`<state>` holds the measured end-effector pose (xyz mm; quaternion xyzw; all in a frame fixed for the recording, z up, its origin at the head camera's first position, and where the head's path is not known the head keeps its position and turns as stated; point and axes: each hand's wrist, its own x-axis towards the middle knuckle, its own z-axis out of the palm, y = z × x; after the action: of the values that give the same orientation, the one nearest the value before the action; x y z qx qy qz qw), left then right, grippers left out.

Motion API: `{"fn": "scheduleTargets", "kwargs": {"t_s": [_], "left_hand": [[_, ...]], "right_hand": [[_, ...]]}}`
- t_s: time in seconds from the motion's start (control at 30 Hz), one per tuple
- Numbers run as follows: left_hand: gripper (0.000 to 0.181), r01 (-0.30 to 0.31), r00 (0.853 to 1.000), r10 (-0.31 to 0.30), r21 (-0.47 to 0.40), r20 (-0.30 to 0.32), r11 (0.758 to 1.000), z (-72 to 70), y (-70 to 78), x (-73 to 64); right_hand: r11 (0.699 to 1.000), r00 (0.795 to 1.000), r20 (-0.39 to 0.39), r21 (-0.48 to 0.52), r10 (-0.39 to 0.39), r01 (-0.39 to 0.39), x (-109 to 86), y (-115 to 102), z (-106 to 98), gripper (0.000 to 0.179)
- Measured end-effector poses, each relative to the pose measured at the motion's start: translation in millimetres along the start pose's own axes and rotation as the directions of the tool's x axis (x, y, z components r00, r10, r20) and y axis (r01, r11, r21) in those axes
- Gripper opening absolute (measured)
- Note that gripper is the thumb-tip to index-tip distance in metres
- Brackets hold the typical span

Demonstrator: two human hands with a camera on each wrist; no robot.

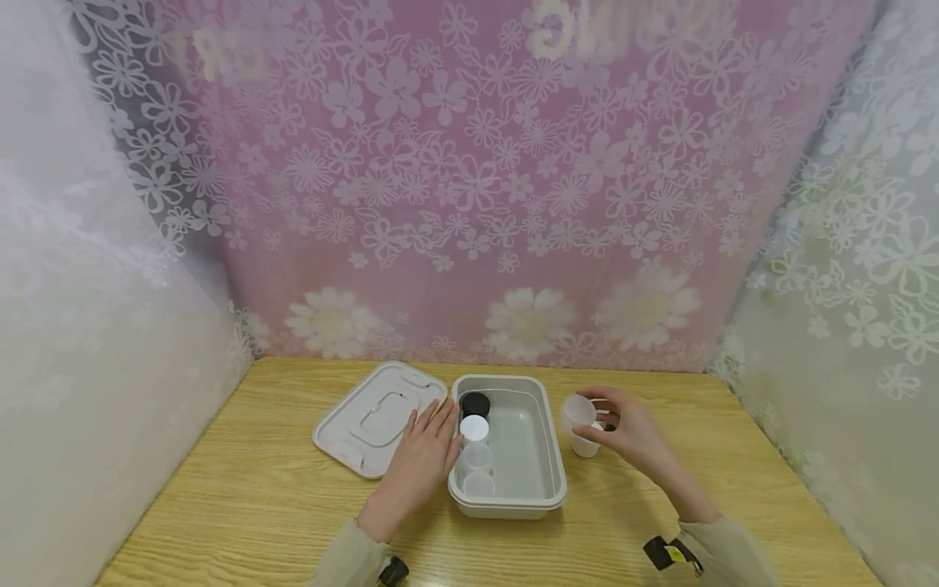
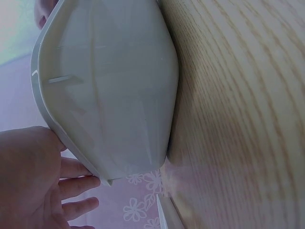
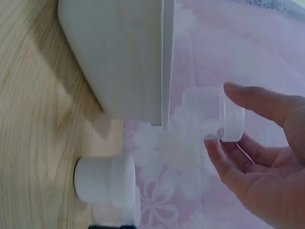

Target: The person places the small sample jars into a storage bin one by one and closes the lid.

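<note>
My right hand (image 1: 623, 428) pinches a small translucent lidded jar (image 3: 207, 113) between thumb and fingers, raised off the table beside the box. Below it stand a white jar (image 3: 105, 180) and, partly hidden behind that, a clear one (image 3: 116, 212). Fairly straight fingers of my left hand (image 1: 421, 452) rest along the left rim of the pale grey plastic box (image 1: 526, 509). Down the box's left side runs a column: a black-topped jar (image 1: 475, 405), a white-topped jar (image 1: 473, 429) and translucent jars (image 1: 478, 484).
The box's white lid (image 1: 367, 420) lies on the wooden table (image 1: 242, 489), left of the box and partly behind my left hand. A pink flowered curtain (image 1: 469, 204) hangs at the table's back edge, with pale flowered sheets on both sides.
</note>
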<state>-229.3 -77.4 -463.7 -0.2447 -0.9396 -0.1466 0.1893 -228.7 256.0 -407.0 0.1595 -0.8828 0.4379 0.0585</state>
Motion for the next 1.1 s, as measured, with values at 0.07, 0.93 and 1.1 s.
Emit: {"fn": "scheduleTargets", "kwargs": {"t_s": [0.07, 0.93, 1.1], "left_hand": [[0.049, 0.001, 1.0, -0.001, 0.002, 0.004, 1.0, 0.1, -0.1, 0.0], [0.05, 0.013, 1.0, -0.013, 0.006, 0.025, 1.0, 2.3, -2.0, 0.9], [0.05, 0.013, 1.0, -0.013, 0.005, 0.022, 1.0, 2.1, -1.6, 0.6]], "right_hand": [[0.999, 0.999, 0.032, 0.024, -0.043, 0.042, 4.2, -2, 5, 0.058], [0.987, 0.674, 0.721, 0.089, -0.159, 0.137, 53.7, -16, 48, 0.051], [0.986, 0.631, 0.765, 0.03, -0.13, 0.166, 54.1, -21, 58, 0.05]]}}
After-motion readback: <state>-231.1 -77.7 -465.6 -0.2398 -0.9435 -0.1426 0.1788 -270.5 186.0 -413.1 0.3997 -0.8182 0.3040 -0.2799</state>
